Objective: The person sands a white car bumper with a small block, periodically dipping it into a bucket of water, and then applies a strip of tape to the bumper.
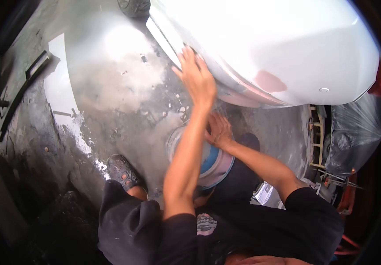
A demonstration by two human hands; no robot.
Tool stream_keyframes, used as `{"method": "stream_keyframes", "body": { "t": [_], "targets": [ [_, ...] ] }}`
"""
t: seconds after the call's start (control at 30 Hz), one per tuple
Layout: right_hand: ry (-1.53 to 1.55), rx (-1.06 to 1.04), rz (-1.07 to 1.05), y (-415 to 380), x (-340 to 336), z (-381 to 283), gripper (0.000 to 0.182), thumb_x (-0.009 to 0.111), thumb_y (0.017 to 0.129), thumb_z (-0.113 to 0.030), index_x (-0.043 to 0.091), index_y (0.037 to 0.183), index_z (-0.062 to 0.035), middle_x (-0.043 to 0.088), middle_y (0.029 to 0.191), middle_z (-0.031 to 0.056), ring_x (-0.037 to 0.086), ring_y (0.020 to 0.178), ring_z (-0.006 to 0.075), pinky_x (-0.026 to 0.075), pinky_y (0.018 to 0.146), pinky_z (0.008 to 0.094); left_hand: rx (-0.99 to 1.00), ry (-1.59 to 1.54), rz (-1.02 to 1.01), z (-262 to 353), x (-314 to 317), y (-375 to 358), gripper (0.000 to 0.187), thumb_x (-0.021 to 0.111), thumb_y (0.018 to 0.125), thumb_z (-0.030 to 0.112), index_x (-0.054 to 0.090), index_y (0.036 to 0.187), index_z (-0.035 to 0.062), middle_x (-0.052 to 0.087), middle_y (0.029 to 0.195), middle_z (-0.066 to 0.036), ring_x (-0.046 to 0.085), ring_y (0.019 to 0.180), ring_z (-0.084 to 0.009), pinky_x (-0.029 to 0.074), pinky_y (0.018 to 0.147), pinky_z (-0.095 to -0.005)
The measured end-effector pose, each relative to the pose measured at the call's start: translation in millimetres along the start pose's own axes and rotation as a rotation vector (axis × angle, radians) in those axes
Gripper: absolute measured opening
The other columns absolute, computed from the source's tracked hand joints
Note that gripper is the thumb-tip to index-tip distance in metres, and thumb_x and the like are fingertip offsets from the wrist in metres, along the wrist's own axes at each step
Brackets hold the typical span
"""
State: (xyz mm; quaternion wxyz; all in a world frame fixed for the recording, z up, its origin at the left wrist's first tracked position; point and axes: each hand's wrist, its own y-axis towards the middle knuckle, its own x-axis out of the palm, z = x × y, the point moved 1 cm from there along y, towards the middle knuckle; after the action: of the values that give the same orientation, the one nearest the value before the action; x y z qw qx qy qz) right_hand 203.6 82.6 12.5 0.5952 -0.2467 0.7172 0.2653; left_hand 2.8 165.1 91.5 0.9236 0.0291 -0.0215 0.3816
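The white car body panel [287, 48] takes up the upper right, with a pinkish patch [270, 81] and pinkish streaks along its lower edge. My left hand [195, 79] reaches forward, its fingers stretched out against that lower edge. My right hand [219, 129] is lower and closer to me, fingers spread, just below the panel and over the far side of a round tub [210, 161] with a blue band. The tub stands between my legs, partly covered by my left forearm. Neither hand shows a tool; the undersides of both are hidden.
A dark tyre [134, 6] is at the top. White paint [62, 84] marks the grey, stained floor on the left, near a curved black strip [20, 97]. On the right are a plastic-covered object [358, 132] and a ladder-like frame [316, 137]. My shoe [123, 171] rests at lower left.
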Motion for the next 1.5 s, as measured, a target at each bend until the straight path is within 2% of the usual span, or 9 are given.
{"method": "stream_keyframes", "body": {
  "t": [0.1,0.27,0.47,0.6,0.73,0.97,1.07,1.27,1.5],
  "targets": [
    [0.109,0.09,-0.005,-1.1,6.3,2.8,0.061,0.077,0.082,-0.03,0.062,0.135,-0.0035,0.067,0.127,0.0186,0.066,0.116,0.0398,0.052,0.101,0.0529,0.066,-0.02,0.046,2.8,17.8,-52.3,0.058,0.04,0.116,0.027,0.045,0.159,-0.0112,0.041,0.168,-0.031,0.029,0.162,-0.0454,0.002,0.132,-0.0641],
    [0.034,0.051,-0.023,3.0,-8.1,-9.5,0.063,0.076,0.081,-0.026,0.062,0.14,-0.0103,0.067,0.125,0.0167,0.064,0.118,0.038,0.05,0.102,0.0528,0.068,0.063,0.025,-20.2,-6.3,42.1,0.055,0.044,0.115,0.028,0.052,0.155,-0.0084,0.051,0.163,-0.026,0.039,0.158,-0.0432,0.005,0.132,-0.0643],
    [0.028,0.025,0.035,1.4,5.4,-1.5,0.061,0.076,0.081,-0.024,0.064,0.138,-0.0096,0.068,0.123,0.0164,0.065,0.115,0.0374,0.051,0.1,0.0516,0.164,0.169,0.106,-33.0,13.5,-20.1,0.053,0.043,0.116,0.031,0.058,0.152,-0.0048,0.054,0.16,-0.027,0.041,0.156,-0.0444,0.017,0.132,-0.0595],
    [0.027,0.041,-0.037,1.4,-7.8,-9.5,0.059,0.075,0.082,-0.025,0.064,0.137,-0.0084,0.067,0.123,0.0161,0.064,0.114,0.037,0.051,0.098,0.0515,0.112,0.228,-0.014,-46.8,-16.2,60.1,0.051,0.045,0.115,0.032,0.056,0.158,0.0063,0.054,0.164,-0.018,0.039,0.158,-0.0448,0.014,0.132,-0.0644],
    [0.021,0.046,-0.018,5.4,-7.3,-7.9,0.058,0.076,0.082,-0.024,0.064,0.137,-0.0086,0.067,0.122,0.0156,0.064,0.114,0.037,0.051,0.098,0.051,0.166,0.258,0.032,-53.5,-3.0,-10.3,0.051,0.046,0.115,0.034,0.058,0.156,0.0051,0.054,0.164,-0.017,0.038,0.158,-0.0447,0.012,0.131,-0.0675],
    [0.031,0.054,-0.059,8.8,-15.2,-11.1,0.06,0.076,0.082,-0.025,0.063,0.138,-0.0088,0.067,0.123,0.0151,0.064,0.116,0.037,0.051,0.099,0.0507,0.167,0.381,-0.021,-39.6,-25.3,59.0,0.046,0.048,0.113,0.025,0.059,0.152,0.0029,0.055,0.162,-0.019,0.033,0.159,-0.0505,0.01,0.128,-0.0734],
    [0.02,0.028,-0.019,7.3,-8.7,-9.3,0.06,0.077,0.082,-0.024,0.063,0.138,-0.0086,0.067,0.121,0.0149,0.065,0.113,0.0367,0.051,0.096,0.0499,0.176,0.39,0.065,-47.0,-5.9,-4.1,0.043,0.048,0.113,0.023,0.06,0.15,0.0037,0.056,0.161,-0.019,0.034,0.158,-0.0506,0.012,0.128,-0.0738],
    [0.02,0.057,-0.063,6.4,-13.9,-11.8,0.06,0.077,0.081,-0.023,0.063,0.137,-0.0084,0.067,0.12,0.015,0.065,0.11,0.0365,0.051,0.094,0.0497,0.029,0.365,-0.076,-36.0,-28.4,66.7,0.046,0.049,0.112,0.024,0.058,0.153,0.004,0.05,0.167,-0.017,0.034,0.159,-0.0478,0.013,0.128,-0.0738],
    [0.031,0.031,-0.017,15.6,-15.4,-12.4,0.056,0.076,0.082,-0.022,0.065,0.135,-0.0079,0.068,0.121,0.0151,0.065,0.111,0.0367,0.051,0.095,0.0497,0.142,0.429,0.026,-56.0,-16.2,45.7,0.048,0.047,0.115,0.031,0.058,0.155,0.0068,0.053,0.165,-0.014,0.037,0.158,-0.0453,0.015,0.13,-0.0698]
  ]
}}
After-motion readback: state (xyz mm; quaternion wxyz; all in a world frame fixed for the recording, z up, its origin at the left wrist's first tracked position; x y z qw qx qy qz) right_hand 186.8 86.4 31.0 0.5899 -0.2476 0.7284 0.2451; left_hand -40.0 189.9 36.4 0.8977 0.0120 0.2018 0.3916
